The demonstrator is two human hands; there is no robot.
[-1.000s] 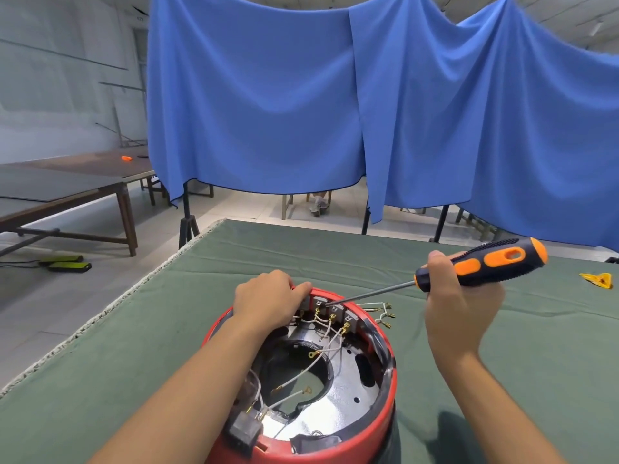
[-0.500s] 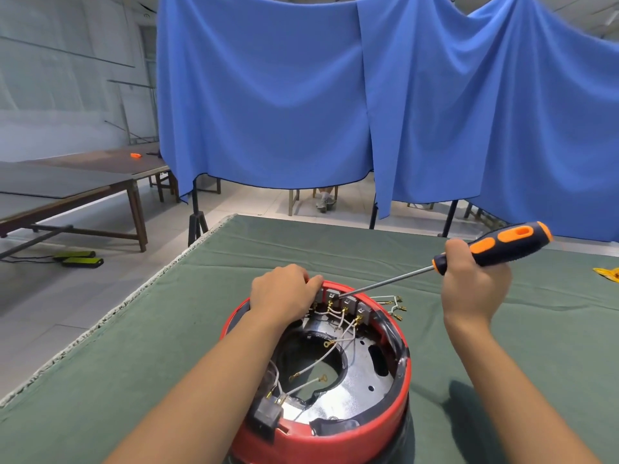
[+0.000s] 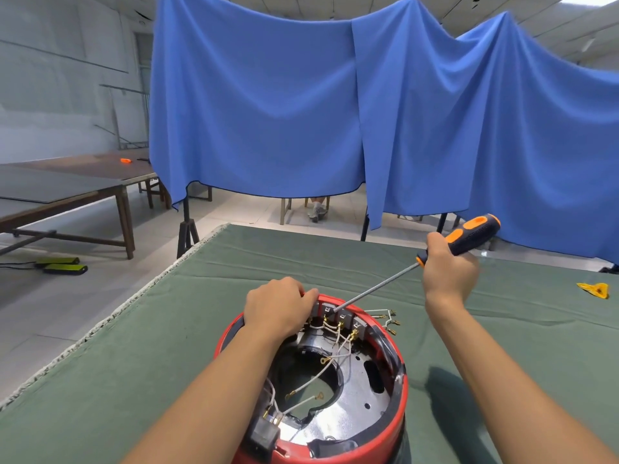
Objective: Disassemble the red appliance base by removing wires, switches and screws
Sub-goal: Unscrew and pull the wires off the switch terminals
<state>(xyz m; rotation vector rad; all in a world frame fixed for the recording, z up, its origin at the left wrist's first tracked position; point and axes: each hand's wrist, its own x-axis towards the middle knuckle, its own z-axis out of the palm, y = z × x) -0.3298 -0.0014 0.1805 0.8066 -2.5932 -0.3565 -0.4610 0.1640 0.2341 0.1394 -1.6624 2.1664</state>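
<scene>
at the bottom centre of the frame sits the red base (image 3: pixel 378 437) on the green cloth (image 3: pixel 167 329), open side up. the left hand (image 3: pixel 279 308) curls over its far rim, gripping it beside the switches (image 3: pixel 341 318). up and to the right, the right hand (image 3: pixel 447 272) is clenched round the screwdriver (image 3: pixel 469 236), tip down on a switch. white wires (image 3: pixel 335 356) trail inside; a loose bundle (image 3: pixel 385 318) lies just right of the rim.

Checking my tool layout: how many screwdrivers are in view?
1. The screwdriver is gripped in the right hand, its tip at the switch block on the red base's far rim. Others may lie out of frame.
</scene>
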